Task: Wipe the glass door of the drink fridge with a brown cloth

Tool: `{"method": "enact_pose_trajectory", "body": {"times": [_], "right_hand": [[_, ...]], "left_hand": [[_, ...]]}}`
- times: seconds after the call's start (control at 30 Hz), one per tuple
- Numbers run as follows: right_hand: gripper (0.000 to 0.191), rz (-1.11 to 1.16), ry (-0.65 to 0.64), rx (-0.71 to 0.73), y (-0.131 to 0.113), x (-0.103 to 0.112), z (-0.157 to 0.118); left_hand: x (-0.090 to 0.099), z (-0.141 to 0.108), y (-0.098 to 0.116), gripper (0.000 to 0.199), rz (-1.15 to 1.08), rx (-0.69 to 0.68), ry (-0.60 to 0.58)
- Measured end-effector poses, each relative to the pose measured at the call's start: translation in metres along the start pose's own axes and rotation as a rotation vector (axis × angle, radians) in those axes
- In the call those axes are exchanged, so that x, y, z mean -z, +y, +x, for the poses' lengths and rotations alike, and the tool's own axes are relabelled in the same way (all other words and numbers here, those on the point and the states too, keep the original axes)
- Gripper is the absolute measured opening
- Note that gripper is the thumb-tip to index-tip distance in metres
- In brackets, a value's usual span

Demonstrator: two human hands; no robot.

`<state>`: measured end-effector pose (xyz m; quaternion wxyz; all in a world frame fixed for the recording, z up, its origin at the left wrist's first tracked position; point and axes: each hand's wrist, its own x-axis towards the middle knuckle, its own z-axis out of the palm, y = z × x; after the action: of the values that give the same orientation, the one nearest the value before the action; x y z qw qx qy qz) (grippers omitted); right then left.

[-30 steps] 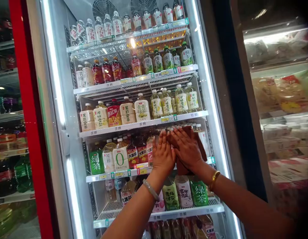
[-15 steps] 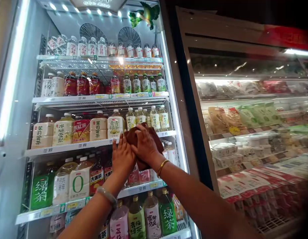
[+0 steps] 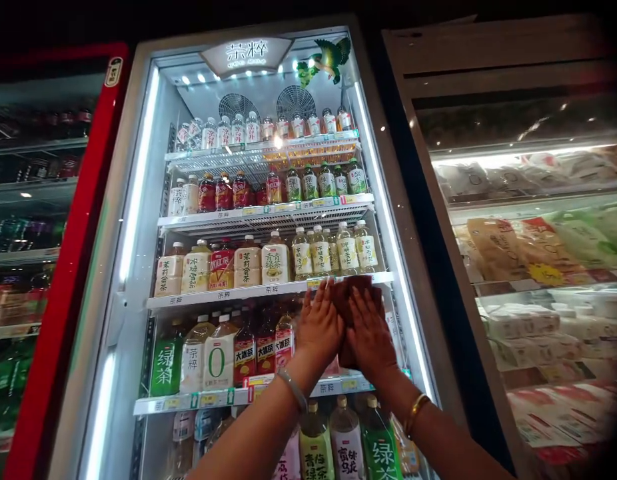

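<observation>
You had both hands raised in front of a lit drinks cooler (image 3: 102, 267), with the brown cloth (image 3: 342, 301) beneath your right hand (image 3: 371, 337). Your right palm and straight fingers lay flat over the cloth rather than curled round it, and brown fabric showed past your fingertips at the top, beyond the fingers on the outer side, and below in the gap beside your palm. Your left hand (image 3: 318, 330) stood just to the left of the cloth, palm forward and fingers stretched upward, its inner edge close to the fabric; whether it touched the cloth, you could not have told from this view. The two hands sat side by side, nearly meeting near the thumbs, with a strip of cloth between them lower down.

Seen from your head, the top of the cloth overlapped the right part of a white shelf edge (image 3: 268, 291), and its lower end hung in front of the bottles below. A pale bangle (image 3: 292, 390) circled your left wrist and a gold bracelet (image 3: 415, 415) your right. To the left of your hands, on the shelf level behind them, stood a green-labelled bottle (image 3: 166, 363) and a white-labelled bottle (image 3: 218, 357) marked with a large 0.
</observation>
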<state>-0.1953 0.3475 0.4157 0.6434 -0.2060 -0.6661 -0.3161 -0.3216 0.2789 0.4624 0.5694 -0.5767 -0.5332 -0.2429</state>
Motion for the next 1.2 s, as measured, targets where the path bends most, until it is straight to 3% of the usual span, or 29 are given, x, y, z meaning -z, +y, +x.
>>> {"method": "enact_pose_trajectory", "body": {"times": [0.1,0.2,0.3,0.4,0.53,0.6,0.67,0.73,0.83,0.93,1.0,1.07,1.2], "right_hand": [[0.066,0.030,0.048,-0.133,0.005,-0.014,0.048],[0.058,0.077,0.031,-0.110,-0.004,-0.028,0.112],[0.059,0.097,-0.014,-0.061,-0.031,-0.037,0.150],[0.066,0.097,-0.059,0.030,-0.065,-0.041,0.141],[0.082,0.015,-0.065,0.052,-0.081,-0.036,0.087],[0.079,-0.058,-0.078,0.000,-0.070,-0.033,0.073],[0.075,-0.097,-0.079,-0.107,-0.052,-0.030,0.083],[0.072,-0.100,-0.074,-0.202,-0.034,-0.029,0.118],[0.070,-0.077,-0.040,-0.237,-0.022,-0.033,0.201],[0.072,-0.047,-0.039,-0.166,-0.034,-0.043,0.277],[0.076,-0.032,-0.092,-0.123,-0.050,-0.051,0.302],[0.080,-0.037,-0.145,-0.102,-0.063,-0.054,0.302],[0.080,-0.108,-0.252,-0.136,-0.064,-0.039,0.256]], "left_hand": [[0.003,0.050,-0.019,0.059,-0.083,-0.034,0.049],[0.009,0.094,-0.061,0.058,-0.140,0.014,0.094],[0.016,0.098,-0.110,0.058,-0.156,0.053,0.120],[0.019,0.063,-0.141,0.064,-0.141,-0.002,0.100],[0.015,0.019,-0.136,0.075,-0.155,-0.109,0.107],[0.011,0.021,-0.124,0.073,-0.176,-0.169,0.167],[0.009,0.043,-0.117,0.069,-0.195,-0.170,0.192],[0.013,0.078,-0.121,0.067,-0.224,-0.140,0.169],[0.027,0.143,-0.149,0.070,-0.254,-0.089,0.128],[0.045,0.195,-0.190,0.070,-0.246,-0.011,0.096],[0.055,0.209,-0.212,0.070,-0.226,0.035,0.056],[0.061,0.205,-0.225,0.071,-0.208,0.065,0.036],[0.069,0.172,-0.223,0.076,-0.173,0.177,-0.002]]}}
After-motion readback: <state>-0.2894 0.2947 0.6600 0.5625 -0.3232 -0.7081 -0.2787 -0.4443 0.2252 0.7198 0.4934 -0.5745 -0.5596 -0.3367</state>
